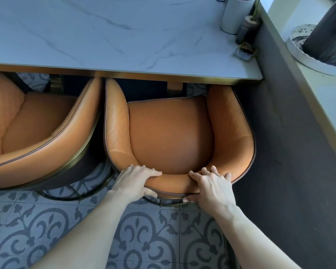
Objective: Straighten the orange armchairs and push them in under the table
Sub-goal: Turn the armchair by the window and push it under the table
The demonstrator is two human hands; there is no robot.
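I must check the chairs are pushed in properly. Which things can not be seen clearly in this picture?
- Right chair: front of the seat and the legs, hidden under the table, head view.
- Left chair: left side cut off by the picture edge.
- Left hand and right hand: palms hidden against the chair's backrest.
- White cup: top cut off, contents blurred.

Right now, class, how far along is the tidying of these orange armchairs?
Done: nothing fully. In hand: the left hand and right hand grip the backrest of the right armchair, whose arm tips sit at the marble table edge. Left: push it further in, then straighten the angled left armchair.
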